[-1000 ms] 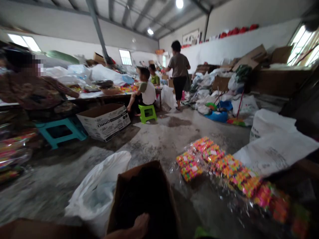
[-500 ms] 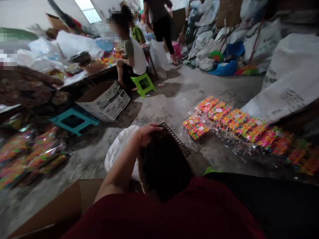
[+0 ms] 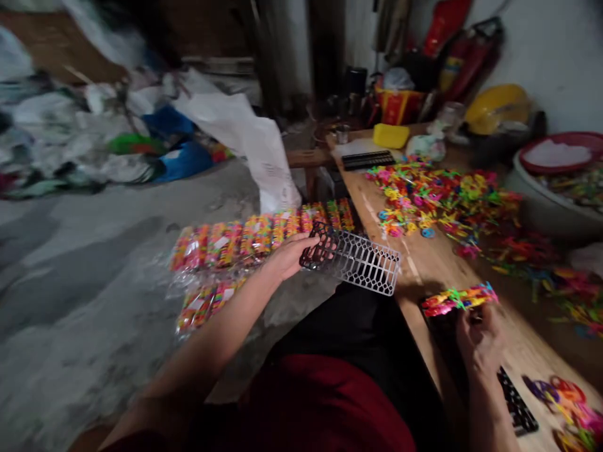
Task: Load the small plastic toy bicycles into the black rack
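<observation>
My left hand (image 3: 288, 256) grips one end of a black perforated plastic tray (image 3: 358, 260) and holds it level, just left of the wooden table's edge (image 3: 426, 295). My right hand (image 3: 479, 342) rests on the table, its fingers closed at a row of small colourful plastic pieces (image 3: 459, 298) lying on another black tray (image 3: 516, 405). A large loose heap of bright plastic pieces (image 3: 443, 201) covers the table behind.
Clear bags packed with colourful pieces (image 3: 254, 242) lie on the concrete floor to my left. A white sack (image 3: 257, 147) stands behind them. A stack of black trays (image 3: 368, 159), a yellow box (image 3: 391, 135) and a basin (image 3: 560, 188) sit at the table's far end.
My view swung right from the room with other people and the cardboard box to the wooden table. My left hand carried the black tray up from the box toward the table.
</observation>
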Available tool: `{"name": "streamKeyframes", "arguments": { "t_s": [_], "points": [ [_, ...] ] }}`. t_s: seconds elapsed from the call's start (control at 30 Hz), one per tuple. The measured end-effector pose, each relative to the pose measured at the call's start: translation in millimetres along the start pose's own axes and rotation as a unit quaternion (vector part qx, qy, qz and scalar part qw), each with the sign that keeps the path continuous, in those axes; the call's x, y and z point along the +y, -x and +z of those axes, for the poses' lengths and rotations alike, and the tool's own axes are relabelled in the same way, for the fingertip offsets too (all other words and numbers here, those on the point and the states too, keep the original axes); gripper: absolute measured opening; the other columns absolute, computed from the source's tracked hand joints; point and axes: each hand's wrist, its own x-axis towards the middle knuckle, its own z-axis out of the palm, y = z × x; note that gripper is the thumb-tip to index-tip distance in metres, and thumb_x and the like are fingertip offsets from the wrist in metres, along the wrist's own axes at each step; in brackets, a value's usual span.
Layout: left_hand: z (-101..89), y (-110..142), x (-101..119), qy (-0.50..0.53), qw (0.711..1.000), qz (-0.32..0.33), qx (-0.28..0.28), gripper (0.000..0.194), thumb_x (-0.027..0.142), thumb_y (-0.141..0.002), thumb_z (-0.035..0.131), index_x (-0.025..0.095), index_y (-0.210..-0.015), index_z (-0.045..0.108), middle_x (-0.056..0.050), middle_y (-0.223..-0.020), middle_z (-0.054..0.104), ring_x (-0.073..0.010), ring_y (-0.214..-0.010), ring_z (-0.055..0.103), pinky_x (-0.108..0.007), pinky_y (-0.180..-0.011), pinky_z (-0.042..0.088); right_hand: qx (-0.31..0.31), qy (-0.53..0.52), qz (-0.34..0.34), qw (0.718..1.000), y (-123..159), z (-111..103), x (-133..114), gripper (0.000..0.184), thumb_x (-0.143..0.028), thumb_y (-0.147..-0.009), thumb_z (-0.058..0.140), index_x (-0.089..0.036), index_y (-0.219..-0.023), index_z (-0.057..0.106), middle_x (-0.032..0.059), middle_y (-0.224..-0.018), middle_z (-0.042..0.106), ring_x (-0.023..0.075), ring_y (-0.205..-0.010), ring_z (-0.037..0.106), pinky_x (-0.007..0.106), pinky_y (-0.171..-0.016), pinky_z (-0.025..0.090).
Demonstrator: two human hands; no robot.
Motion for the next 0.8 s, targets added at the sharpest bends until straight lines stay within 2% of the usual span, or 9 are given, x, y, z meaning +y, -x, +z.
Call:
{"name": "streamKeyframes", "arguments": {
  "t_s": [0.07,0.17,0.4,0.57,0.63,0.67,0.73,0.77,0.8],
  "points": [
    [23.1,-19,-1,-0.014,1.000,0.000,-0.014,0.025,0.024,-0.083,0.074,0.007,-0.100,0.069,-0.015,-0.098,0.076,-0.0214,-0.080,0.076,-0.026,-0.071,0.059,0.021,0.011,0.018,1.000,1,7,4,0.025,-0.044,-0.088,0.047,-0.021,-0.083,0.055,0.0079,-0.071,0.059,0.0241,-0.065,0.056,0.037,-0.060,0.044],
    [43.1,-39,1,-0.034,0.999,0.017,-0.019,0.033,0.029,-0.079,0.079,0.009,-0.102,0.068,-0.013,-0.099,0.076,-0.0198,-0.079,0.075,-0.024,-0.069,0.058,0.016,-0.005,-0.011,1.000,0,14,2,0.022,-0.038,-0.088,0.046,-0.019,-0.090,0.058,0.0105,-0.081,0.064,0.0250,-0.073,0.060,0.038,-0.067,0.049],
    [59.7,-59,4,-0.085,0.991,0.100,0.003,0.044,0.044,-0.072,0.080,0.011,-0.097,0.066,-0.012,-0.090,0.075,-0.0239,-0.076,0.074,-0.033,-0.070,0.060,0.042,-0.018,-0.051,0.998,4,22,11,0.026,-0.039,-0.091,0.048,-0.018,-0.098,0.062,0.0160,-0.096,0.070,0.0309,-0.089,0.066,0.047,-0.079,0.055],
    [66.2,-72,1,-0.119,0.965,0.230,0.051,0.039,0.045,-0.078,0.076,0.018,-0.103,0.065,-0.005,-0.105,0.072,-0.0196,-0.099,0.069,-0.030,-0.092,0.053,0.042,-0.041,-0.031,0.998,2,21,5,0.024,-0.038,-0.090,0.048,-0.021,-0.099,0.062,0.0132,-0.102,0.071,0.0284,-0.097,0.067,0.044,-0.086,0.056],
    [65.4,-89,10,-0.195,0.911,0.343,0.122,0.034,0.043,-0.083,0.073,0.019,-0.106,0.065,-0.004,-0.108,0.070,-0.0179,-0.104,0.065,-0.028,-0.098,0.049,0.033,-0.047,-0.022,0.998,0,18,0,0.023,-0.036,-0.090,0.047,-0.021,-0.098,0.062,0.0119,-0.098,0.071,0.0270,-0.094,0.067,0.043,-0.085,0.056],
    [64.3,-101,18,-0.262,0.860,0.410,0.158,0.032,0.043,-0.088,0.069,0.019,-0.109,0.065,-0.005,-0.108,0.070,-0.0184,-0.104,0.064,-0.029,-0.098,0.048,0.028,-0.044,-0.021,0.998,0,17,-2,0.023,-0.037,-0.090,0.047,-0.021,-0.096,0.062,0.0116,-0.096,0.070,0.0268,-0.092,0.067,0.042,-0.083,0.056],
    [60.7,-130,36,-0.400,0.732,0.514,0.199,0.032,0.041,-0.097,0.056,0.016,-0.115,0.065,-0.009,-0.109,0.070,-0.0210,-0.104,0.064,-0.033,-0.098,0.048,0.021,-0.028,-0.019,0.999,3,16,-1,0.023,-0.039,-0.090,0.047,-0.022,-0.094,0.061,0.0116,-0.096,0.070,0.0268,-0.088,0.068,0.041,-0.078,0.056],
    [58.3,-147,46,-0.446,0.688,0.538,0.196,0.033,0.039,-0.099,0.052,0.016,-0.118,0.065,-0.010,-0.112,0.071,-0.0220,-0.106,0.064,-0.035,-0.099,0.047,0.021,-0.021,-0.019,0.999,6,16,2,0.024,-0.041,-0.090,0.048,-0.022,-0.093,0.061,0.0117,-0.097,0.070,0.0270,-0.086,0.068,0.041,-0.075,0.056],
    [55.4,-165,55,-0.476,0.664,0.546,0.183,0.032,0.035,-0.099,0.050,0.017,-0.120,0.066,-0.010,-0.115,0.071,-0.0226,-0.109,0.063,-0.036,-0.101,0.046,0.026,-0.013,-0.016,0.999,8,17,7,0.024,-0.043,-0.090,0.048,-0.023,-0.094,0.061,0.0115,-0.098,0.070,0.0276,-0.086,0.069,0.041,-0.074,0.056]
  ]
}}
